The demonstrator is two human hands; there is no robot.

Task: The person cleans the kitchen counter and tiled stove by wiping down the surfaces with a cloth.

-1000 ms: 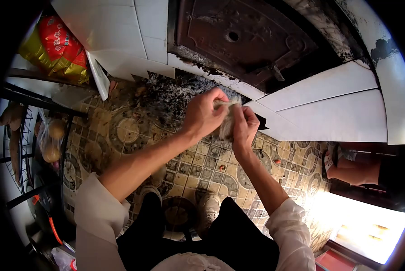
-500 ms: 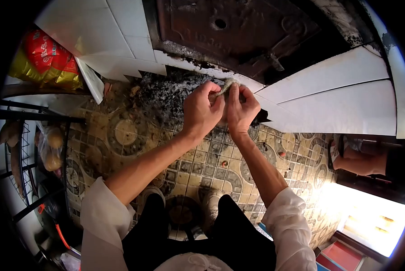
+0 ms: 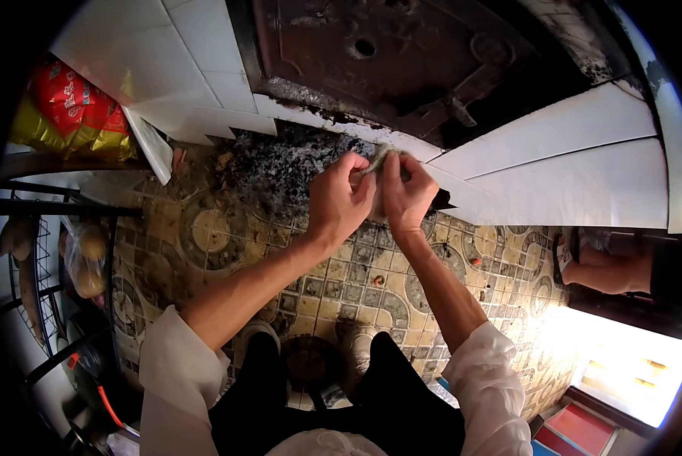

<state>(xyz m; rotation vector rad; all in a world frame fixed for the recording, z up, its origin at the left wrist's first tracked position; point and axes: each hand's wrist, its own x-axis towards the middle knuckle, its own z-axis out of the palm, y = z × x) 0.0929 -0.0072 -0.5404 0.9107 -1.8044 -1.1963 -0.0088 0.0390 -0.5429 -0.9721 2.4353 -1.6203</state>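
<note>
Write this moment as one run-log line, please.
left hand: pinching pale greyish material | right hand: pinching same material | nearby: dark ash, metal door, tiled floor

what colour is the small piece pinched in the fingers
The small piece looks dull greyish beige; it shows best in the head view.

Harsh lower-right glare (image 3: 636, 372), mostly dim elsewhere, curved black edges
</note>
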